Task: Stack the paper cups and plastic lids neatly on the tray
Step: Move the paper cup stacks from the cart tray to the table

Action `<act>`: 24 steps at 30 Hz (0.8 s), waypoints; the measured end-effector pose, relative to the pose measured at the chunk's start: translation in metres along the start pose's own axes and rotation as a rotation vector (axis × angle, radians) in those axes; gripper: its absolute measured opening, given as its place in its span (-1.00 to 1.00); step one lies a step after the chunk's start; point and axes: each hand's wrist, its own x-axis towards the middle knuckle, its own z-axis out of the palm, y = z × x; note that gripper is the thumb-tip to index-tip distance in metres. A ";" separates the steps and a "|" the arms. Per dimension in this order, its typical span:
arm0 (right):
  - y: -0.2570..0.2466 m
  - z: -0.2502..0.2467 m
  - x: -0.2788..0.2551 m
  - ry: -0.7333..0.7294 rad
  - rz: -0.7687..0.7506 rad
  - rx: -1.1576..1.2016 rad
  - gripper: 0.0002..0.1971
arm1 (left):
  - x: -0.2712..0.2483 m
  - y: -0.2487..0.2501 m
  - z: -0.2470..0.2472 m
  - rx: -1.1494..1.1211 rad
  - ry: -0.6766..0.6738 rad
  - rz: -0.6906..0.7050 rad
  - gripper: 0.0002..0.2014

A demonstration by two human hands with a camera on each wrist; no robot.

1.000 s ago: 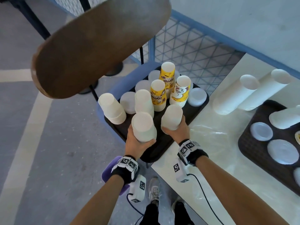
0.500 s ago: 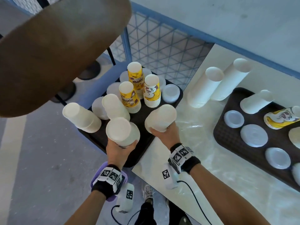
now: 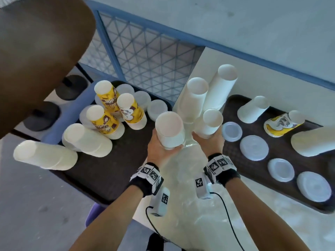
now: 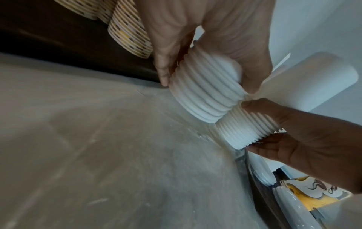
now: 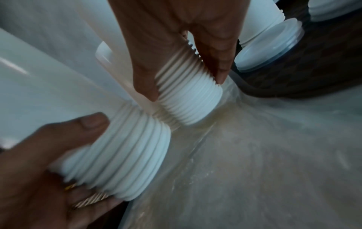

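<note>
My left hand (image 3: 165, 146) grips the base of a short stack of white paper cups (image 3: 169, 127), held upside down. My right hand (image 3: 208, 138) grips a narrower white cup stack (image 3: 211, 123) the same way. Both stacks hover side by side over the white table (image 3: 181, 178), between the left dark tray (image 3: 108, 178) and the right dark tray (image 3: 233, 156). In the left wrist view the left hand (image 4: 207, 83) wraps the ribbed cup rims (image 4: 203, 96). In the right wrist view the right hand (image 5: 186, 86) clasps its stack (image 5: 188, 100), which touches the left stack (image 5: 125, 155).
Two tall white cup stacks (image 3: 195, 98) stand just beyond my hands. Yellow printed cups (image 3: 107, 100) and white stacks (image 3: 87, 140) crowd the left tray. Plastic lids (image 3: 253, 147) and lying cups (image 3: 282, 124) cover the right tray. A brown round board (image 3: 36, 51) overhangs the left.
Both hands have carried their cup stacks rightward, from above the left tray to above the white table beside the tall stacks. The two held stacks have come together.
</note>
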 end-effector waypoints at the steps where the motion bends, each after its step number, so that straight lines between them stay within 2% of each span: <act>1: 0.001 0.001 0.002 -0.002 0.003 0.002 -0.20 | 0.003 0.002 0.005 -0.007 -0.003 0.006 0.01; 3: 0.004 0.001 0.007 -0.005 0.012 -0.003 -0.21 | 0.010 0.005 0.016 -0.001 -0.013 0.003 0.04; 8: 0.008 0.004 0.011 0.004 0.049 -0.024 -0.21 | 0.025 0.000 0.031 0.105 0.032 -0.015 -0.08; 15: 0.016 0.009 0.007 -0.026 0.041 0.019 -0.17 | 0.027 -0.007 0.034 0.148 0.009 0.002 -0.05; 19: 0.020 0.004 -0.011 -0.016 -0.025 -0.039 -0.12 | 0.013 -0.020 0.022 0.139 -0.019 0.049 0.03; 22: 0.032 0.006 -0.045 0.059 -0.037 -0.038 -0.34 | -0.009 -0.031 0.001 0.091 0.041 0.039 -0.13; 24: 0.036 0.017 -0.073 -0.040 -0.018 -0.037 -0.59 | -0.026 -0.038 -0.021 0.050 0.121 0.016 -0.29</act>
